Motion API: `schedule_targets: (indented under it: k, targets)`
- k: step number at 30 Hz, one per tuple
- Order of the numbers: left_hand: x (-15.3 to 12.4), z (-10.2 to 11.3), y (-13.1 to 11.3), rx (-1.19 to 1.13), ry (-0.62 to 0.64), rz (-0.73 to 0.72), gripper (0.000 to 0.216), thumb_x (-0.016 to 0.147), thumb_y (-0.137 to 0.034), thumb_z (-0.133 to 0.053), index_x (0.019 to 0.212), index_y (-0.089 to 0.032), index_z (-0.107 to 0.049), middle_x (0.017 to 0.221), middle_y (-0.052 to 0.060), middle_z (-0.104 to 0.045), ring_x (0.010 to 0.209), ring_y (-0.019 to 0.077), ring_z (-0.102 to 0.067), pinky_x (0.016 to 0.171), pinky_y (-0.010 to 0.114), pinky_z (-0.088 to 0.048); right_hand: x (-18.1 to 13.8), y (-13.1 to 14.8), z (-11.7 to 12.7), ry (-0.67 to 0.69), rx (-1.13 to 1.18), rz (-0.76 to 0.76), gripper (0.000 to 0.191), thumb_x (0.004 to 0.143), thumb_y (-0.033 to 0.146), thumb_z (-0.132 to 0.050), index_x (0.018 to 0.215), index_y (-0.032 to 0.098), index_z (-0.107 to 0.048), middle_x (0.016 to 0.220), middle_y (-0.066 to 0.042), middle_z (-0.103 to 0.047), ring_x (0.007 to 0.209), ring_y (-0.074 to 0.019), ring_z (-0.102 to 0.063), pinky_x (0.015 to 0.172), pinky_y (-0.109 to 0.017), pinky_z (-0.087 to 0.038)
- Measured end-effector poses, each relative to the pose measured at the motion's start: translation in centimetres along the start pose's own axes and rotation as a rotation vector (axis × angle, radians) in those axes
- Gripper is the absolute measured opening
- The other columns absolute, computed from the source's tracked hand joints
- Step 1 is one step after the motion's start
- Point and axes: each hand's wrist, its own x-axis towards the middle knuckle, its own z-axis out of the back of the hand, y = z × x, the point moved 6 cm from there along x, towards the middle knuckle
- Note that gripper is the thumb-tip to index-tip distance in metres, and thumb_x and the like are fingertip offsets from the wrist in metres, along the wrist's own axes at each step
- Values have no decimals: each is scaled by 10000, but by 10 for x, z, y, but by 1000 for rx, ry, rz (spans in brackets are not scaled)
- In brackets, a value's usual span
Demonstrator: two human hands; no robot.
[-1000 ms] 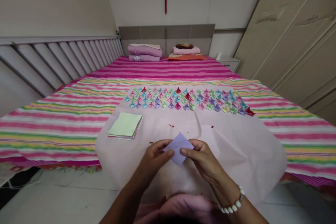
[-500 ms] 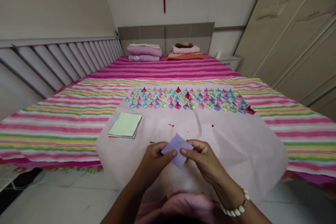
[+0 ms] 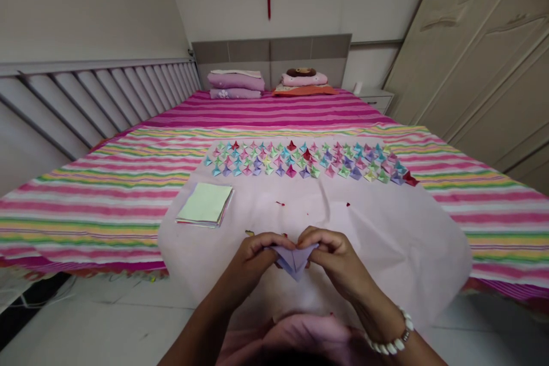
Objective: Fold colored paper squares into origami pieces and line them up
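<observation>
Between my hands is a sheet of purple origami paper (image 3: 295,262), bent into a V with its point toward me. My left hand (image 3: 260,253) pinches its left corner, the index finger along the upper edge. On the right corner, my right hand (image 3: 330,249) has thumb and fingers closed, and a white bead bracelet circles that wrist. Beyond them, rows of small folded paper pieces (image 3: 290,170) in several colours line the far part of the pale pink sheet (image 3: 386,240). A stack of square paper (image 3: 205,203), light green on top, lies to the left.
Small red bits (image 3: 348,204) and a little yellowish item (image 3: 249,233) lie on the pale sheet. A striped bedspread (image 3: 86,194) spreads around it. Folded bedding (image 3: 235,81) rests by the headboard (image 3: 309,48); a railing (image 3: 107,91) runs along the left, a wardrobe (image 3: 484,51) stands right.
The purple paper has gone from a nearly flat diamond to a bent V shape. My thumbs have left its middle, and my fingers now press at the upper edge.
</observation>
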Motion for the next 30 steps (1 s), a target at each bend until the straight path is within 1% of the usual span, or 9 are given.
schedule_targets:
  k: [4, 8, 12, 14, 18, 20, 22, 27, 30]
  targets:
    - [0, 1, 2, 8, -50, -3, 181, 784, -327, -633, 781, -187, -747, 747, 27, -662, 701, 142, -551, 643, 237, -416, 0, 6, -2, 13, -108, 67, 190, 667, 80, -667, 715, 236, -765, 755, -13, -648, 710, -152, -600, 603, -250, -485]
    - [1, 2, 5, 84, -144, 11, 154, 652, -285, -775, 693, -164, -690, 674, 4, -639, 625, 120, -538, 581, 219, -403, -2, 8, -2, 49, -179, 98, 156, 714, 123, -666, 757, 237, -763, 792, -24, -653, 754, -164, -602, 662, -270, -472]
    - [-3, 1, 1, 121, -167, -32, 143, 674, -244, -755, 755, -170, -664, 725, 3, -651, 673, 130, -578, 607, 224, -437, -5, 4, 1, 118, -89, 13, 301, 750, 223, -673, 1048, 251, -711, 922, -36, -682, 794, -173, -613, 715, -292, -473]
    - [-4, 1, -2, 137, -180, -52, 191, 680, -219, -748, 844, -182, -658, 754, -3, -650, 714, 137, -598, 642, 232, -458, -5, 3, 1, 142, -32, -32, 359, 748, 295, -694, 1101, 233, -680, 957, -48, -685, 844, -193, -622, 761, -313, -474]
    - [-5, -3, -2, 116, -156, -48, 316, 692, -221, -745, 982, -191, -625, 744, -14, -643, 705, 134, -615, 655, 242, -478, -1, 1, -1, 97, -129, -91, 183, 705, 318, -768, 823, 192, -709, 803, -30, -670, 755, -175, -605, 702, -292, -463]
    - [-4, -5, -1, 88, -146, -46, 335, 676, -223, -760, 980, -185, -625, 740, -13, -647, 704, 136, -621, 664, 248, -486, 0, 3, -3, 84, -192, -62, 151, 716, 316, -766, 720, 186, -689, 720, -13, -638, 707, -162, -581, 679, -286, -452]
    - [-3, -5, 1, 42, -125, -25, 357, 645, -227, -783, 968, -181, -639, 748, -7, -664, 711, 145, -631, 671, 258, -496, 1, 7, -5, 82, -235, -7, 156, 746, 319, -742, 696, 185, -680, 697, -8, -617, 688, -156, -566, 665, -285, -443]
    - [0, -2, 5, 71, -154, 2, 144, 696, -299, -744, 736, -162, -728, 701, 23, -703, 682, 146, -627, 635, 242, -480, 0, 15, -7, 70, -338, 106, 129, 781, 284, -705, 703, 185, -676, 712, -9, -604, 696, -153, -558, 668, -284, -430]
    - [1, 2, 5, 78, -214, -15, 140, 681, -303, -755, 643, -169, -736, 621, 14, -696, 618, 132, -602, 588, 227, -458, 0, 15, -6, 41, -351, 119, 132, 784, 280, -698, 697, 184, -670, 712, -9, -600, 687, -149, -555, 661, -281, -428]
